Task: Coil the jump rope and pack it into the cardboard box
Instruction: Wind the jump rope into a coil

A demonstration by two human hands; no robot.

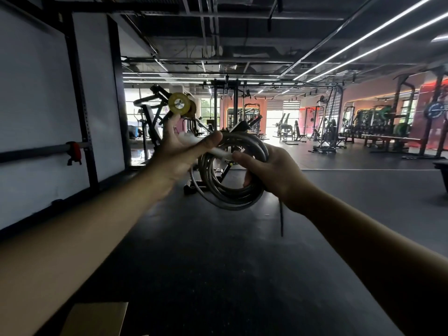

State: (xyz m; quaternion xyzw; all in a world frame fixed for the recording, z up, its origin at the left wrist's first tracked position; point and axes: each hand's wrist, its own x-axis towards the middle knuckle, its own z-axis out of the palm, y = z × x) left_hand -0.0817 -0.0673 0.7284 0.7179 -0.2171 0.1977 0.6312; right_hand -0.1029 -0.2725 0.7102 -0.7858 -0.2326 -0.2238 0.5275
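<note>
The grey jump rope (228,195) is wound into a round coil of several loops, held up at chest height. My right hand (271,173) grips the coil on its right side, and a short loose end of rope hangs down below that wrist. My left hand (180,151) holds a white handle (218,151) that lies across the top of the coil, thumb pressed on it, other fingers spread. A brown cardboard box (97,318) shows only as a corner at the bottom left edge, on the floor below my left forearm.
I stand on a dark rubber gym floor (218,275). A black rack with a bar and red clamp (74,152) lines the white wall at left. A weight machine with yellow plates (179,103) stands just behind the coil. More machines fill the far right.
</note>
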